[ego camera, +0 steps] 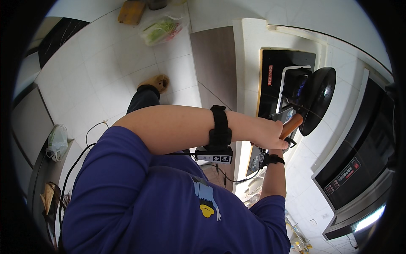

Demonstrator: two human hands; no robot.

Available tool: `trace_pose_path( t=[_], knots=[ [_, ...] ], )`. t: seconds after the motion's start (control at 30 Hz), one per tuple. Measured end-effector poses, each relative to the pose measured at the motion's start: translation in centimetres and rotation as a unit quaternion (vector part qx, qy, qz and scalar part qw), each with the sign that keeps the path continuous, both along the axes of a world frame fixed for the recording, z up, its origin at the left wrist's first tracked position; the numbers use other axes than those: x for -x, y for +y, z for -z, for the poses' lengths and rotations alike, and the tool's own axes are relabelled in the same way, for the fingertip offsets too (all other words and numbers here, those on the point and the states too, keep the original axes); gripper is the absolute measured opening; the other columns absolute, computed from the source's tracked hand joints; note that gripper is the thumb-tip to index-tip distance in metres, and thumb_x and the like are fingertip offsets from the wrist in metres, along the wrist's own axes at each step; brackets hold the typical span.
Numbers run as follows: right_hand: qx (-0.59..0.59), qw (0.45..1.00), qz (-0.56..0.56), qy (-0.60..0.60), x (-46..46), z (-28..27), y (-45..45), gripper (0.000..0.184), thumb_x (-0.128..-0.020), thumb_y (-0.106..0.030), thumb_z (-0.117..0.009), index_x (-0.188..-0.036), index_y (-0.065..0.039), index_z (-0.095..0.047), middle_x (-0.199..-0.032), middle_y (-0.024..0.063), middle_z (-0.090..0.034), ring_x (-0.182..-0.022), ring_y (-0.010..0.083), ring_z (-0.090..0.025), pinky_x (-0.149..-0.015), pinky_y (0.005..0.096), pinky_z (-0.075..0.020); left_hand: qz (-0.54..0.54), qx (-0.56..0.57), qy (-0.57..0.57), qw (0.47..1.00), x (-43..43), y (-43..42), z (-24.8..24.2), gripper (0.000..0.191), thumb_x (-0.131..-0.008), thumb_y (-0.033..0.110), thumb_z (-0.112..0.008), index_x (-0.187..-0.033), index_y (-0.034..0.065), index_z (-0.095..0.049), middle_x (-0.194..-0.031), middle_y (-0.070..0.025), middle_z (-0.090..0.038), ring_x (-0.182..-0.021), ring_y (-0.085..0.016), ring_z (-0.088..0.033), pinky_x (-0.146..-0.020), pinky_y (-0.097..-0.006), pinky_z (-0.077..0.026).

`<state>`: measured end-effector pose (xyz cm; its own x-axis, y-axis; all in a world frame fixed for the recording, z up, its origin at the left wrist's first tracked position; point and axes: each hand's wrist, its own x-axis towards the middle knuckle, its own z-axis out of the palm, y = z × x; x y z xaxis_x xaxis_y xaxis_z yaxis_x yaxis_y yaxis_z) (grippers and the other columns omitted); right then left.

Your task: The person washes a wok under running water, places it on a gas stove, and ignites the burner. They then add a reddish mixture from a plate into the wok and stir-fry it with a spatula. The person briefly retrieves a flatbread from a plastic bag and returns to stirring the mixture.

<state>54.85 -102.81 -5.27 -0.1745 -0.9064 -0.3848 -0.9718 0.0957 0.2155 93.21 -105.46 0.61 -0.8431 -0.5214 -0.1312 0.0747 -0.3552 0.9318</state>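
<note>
A black wok (318, 101) with a wooden handle (291, 126) is tilted steeply at the gas burner (293, 90), where a blue flame burns. My left hand (269, 131) is closed around the handle's near end. Just beneath it, my right hand (275, 151) is mostly hidden behind my left hand and a wrist device, so whatever it holds cannot be made out. A small black hooked part (292, 143) sticks out beside the hands. Both arms wear black straps with small devices.
A black range hood (355, 149) stands on the right, beyond the black glass cooktop (269, 63). Dishes (253, 187) lie near my right forearm. A clear bag of green vegetables (161, 30) rests on the tiled floor. Black cables run beside my body.
</note>
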Motion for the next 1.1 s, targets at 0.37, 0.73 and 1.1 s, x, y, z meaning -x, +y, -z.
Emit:
trace_pose_path(
  t=[0.37, 0.73, 1.1],
  knots=[
    [0.001, 1.0, 0.002, 0.002, 0.0, -0.08, -0.06, 0.073, -0.087, -0.044, -0.061, -0.14, -0.008, -0.026, -0.125, 0.0152, -0.053, -0.118, 0.0325, -0.049, -0.096, 0.0442, -0.0451, 0.011, -0.007, 0.005, 1.0, -0.52, -0.03, -0.13, 0.065, -0.095, 0.05, -0.049, -0.114, -0.0117, -0.043, -0.084, -0.0201, -0.063, -0.076, -0.03, -0.065, -0.066, -0.0373, -0.049],
    [0.0, 1.0, 0.001, 0.005, 0.34, -0.21, 0.21, 0.075, -0.086, -0.044, -0.062, -0.141, -0.008, -0.027, -0.127, 0.0149, -0.052, -0.12, 0.0318, -0.048, -0.097, 0.0439, -0.0445, 0.021, -0.005, -0.002, 1.0, -0.55, -0.18, -0.25, 0.066, -0.095, 0.05, -0.048, -0.116, -0.0123, -0.043, -0.085, -0.0203, -0.063, -0.077, -0.03, -0.065, -0.066, -0.0372, -0.05],
    [-0.002, 1.0, -0.009, 0.011, 0.47, -0.07, 0.03, 0.076, -0.085, -0.044, -0.063, -0.141, -0.008, -0.027, -0.129, 0.0146, -0.051, -0.122, 0.0311, -0.046, -0.098, 0.0435, -0.0439, 0.012, -0.003, 0.002, 1.0, -0.74, -0.2, -0.37, 0.063, -0.095, 0.048, -0.049, -0.115, -0.0108, -0.042, -0.083, -0.0198, -0.063, -0.075, -0.03, -0.065, -0.065, -0.0375, -0.05]
  ],
)
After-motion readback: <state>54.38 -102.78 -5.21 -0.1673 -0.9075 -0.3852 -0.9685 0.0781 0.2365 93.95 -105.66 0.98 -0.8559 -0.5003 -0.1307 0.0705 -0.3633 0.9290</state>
